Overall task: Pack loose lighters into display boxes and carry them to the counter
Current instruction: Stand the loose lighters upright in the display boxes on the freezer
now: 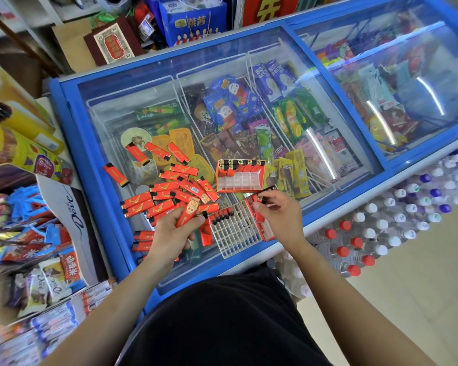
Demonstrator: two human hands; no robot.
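Note:
Several loose red lighters (167, 192) lie scattered on the glass lid of a blue chest freezer (72, 122). My left hand (173, 228) grips a small bunch of red lighters (189, 212) just above the pile. My right hand (278, 213) pinches one lighter (262, 198) by its black top, over the near display box (238, 228), whose white grid holds one row of lighters at its far-left edge. A second orange display box (239, 175) stands behind it with one back row filled.
Ice creams fill the baskets under the freezer glass. Snack bags and a Dove carton (72, 207) crowd the left side. Packs of bottled water (381, 228) are stacked on the floor to the right, against the freezer. Gift boxes stand behind the freezer.

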